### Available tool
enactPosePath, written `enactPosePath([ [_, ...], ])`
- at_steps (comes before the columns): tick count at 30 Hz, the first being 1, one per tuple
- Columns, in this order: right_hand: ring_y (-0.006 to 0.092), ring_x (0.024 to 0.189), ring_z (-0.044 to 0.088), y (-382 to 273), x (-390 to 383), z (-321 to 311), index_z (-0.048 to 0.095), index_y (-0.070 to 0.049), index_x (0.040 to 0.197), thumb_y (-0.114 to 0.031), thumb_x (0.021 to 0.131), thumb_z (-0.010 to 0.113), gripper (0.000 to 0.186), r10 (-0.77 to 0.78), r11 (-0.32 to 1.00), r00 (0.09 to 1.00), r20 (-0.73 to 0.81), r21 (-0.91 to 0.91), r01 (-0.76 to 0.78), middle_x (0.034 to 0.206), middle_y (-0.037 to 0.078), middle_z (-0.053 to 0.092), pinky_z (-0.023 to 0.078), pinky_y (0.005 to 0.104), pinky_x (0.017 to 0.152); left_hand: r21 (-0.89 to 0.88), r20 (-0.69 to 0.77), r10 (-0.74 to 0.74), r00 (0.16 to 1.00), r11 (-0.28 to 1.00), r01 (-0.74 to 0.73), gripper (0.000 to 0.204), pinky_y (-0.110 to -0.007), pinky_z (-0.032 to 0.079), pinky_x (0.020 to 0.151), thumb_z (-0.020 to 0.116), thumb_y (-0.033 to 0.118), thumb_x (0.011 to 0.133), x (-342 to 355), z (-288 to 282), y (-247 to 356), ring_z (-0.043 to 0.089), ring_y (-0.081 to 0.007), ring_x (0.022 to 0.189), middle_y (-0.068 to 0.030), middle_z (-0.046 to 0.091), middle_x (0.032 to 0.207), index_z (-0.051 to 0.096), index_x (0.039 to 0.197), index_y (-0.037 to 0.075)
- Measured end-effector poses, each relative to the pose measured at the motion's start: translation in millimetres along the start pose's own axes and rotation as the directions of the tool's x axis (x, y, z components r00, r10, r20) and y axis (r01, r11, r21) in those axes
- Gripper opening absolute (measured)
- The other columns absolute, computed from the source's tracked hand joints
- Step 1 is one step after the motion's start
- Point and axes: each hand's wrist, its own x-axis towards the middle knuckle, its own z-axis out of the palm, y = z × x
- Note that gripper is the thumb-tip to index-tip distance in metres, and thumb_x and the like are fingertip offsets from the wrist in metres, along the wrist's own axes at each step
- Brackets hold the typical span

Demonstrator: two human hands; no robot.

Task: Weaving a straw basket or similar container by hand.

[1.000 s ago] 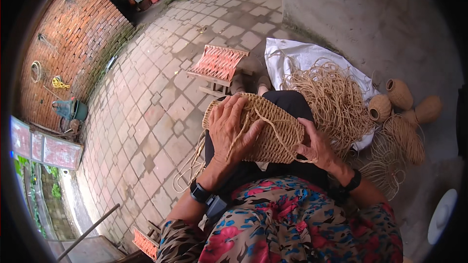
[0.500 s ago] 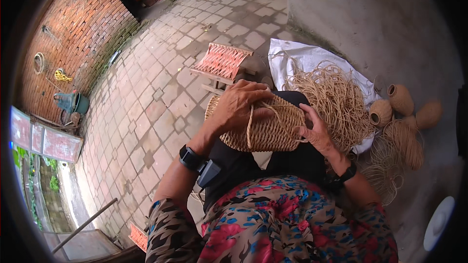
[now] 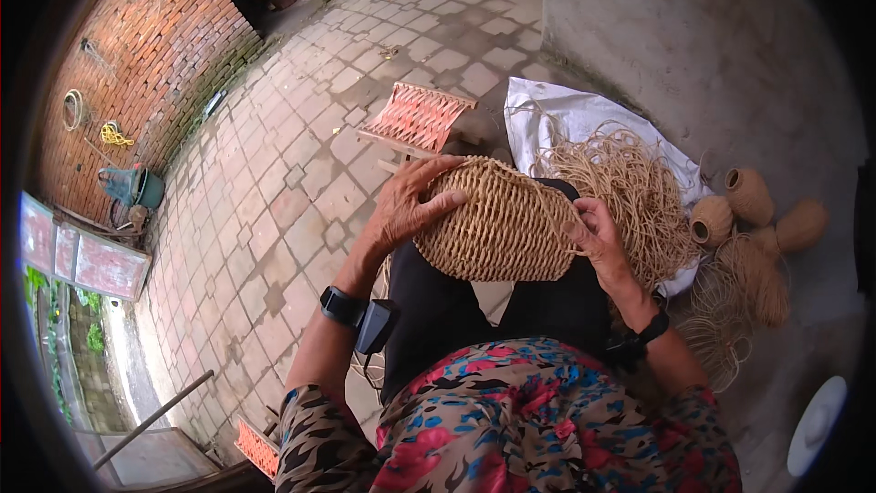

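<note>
Worn, blocky stone paving [image 3: 283, 219] adjoins a crumpled white sheet [image 3: 538, 110] under a tangled heap of tan cord [image 3: 630, 192]. Above black trousers [image 3: 438, 306] sits a rounded, tan woven-cord basket [image 3: 497, 219] (knobbly, tightly ribbed). The left hand [image 3: 411, 205] clasps its left end, thumb on the face; the right hand [image 3: 600, 242] pinches its right edge.
</note>
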Motion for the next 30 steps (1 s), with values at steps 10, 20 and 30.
enactPosePath([
  [10,0.0126,0.106,0.053,-33.6,63.3,-13.0,0.058,-0.003,0.119,-0.037,0.097,0.059,0.040,-0.142,0.988,0.990,-0.015,-0.057,0.141,0.108,0.004,0.061,0.039,0.0273,0.096,-0.477,0.060,-0.133,0.989,0.866,0.146,0.041,-0.038,0.034,0.109,0.059,0.030,0.095,-99.7,48.3,45.8,0.048,-0.0215,0.125,-0.0106,0.053,0.132,0.057,0.124,0.001],
  [20,0.0112,0.098,0.050,-23.0,58.1,0.6,0.062,-0.003,0.109,-0.034,0.098,0.058,0.033,-0.216,0.976,0.973,-0.080,-0.054,0.212,0.101,0.000,0.059,0.038,0.0260,0.094,-0.469,-0.221,-0.243,0.944,0.876,0.115,0.029,-0.029,0.042,0.097,0.053,0.019,0.099,-30.3,49.9,-23.1,0.053,-0.0140,0.110,-0.0064,0.059,0.116,0.060,0.123,0.004],
  [30,0.0217,0.119,0.050,14.0,56.0,12.5,0.051,-0.001,0.131,-0.059,0.097,0.043,0.068,-0.007,0.950,0.944,-0.330,0.294,0.110,0.126,0.008,0.057,0.035,0.0344,0.106,-0.551,-0.105,-0.239,0.965,0.822,0.144,0.042,-0.030,0.034,0.107,0.040,0.026,0.104,-36.9,93.8,-4.0,0.045,-0.0193,0.127,-0.0114,0.051,0.135,0.047,0.137,0.001],
])
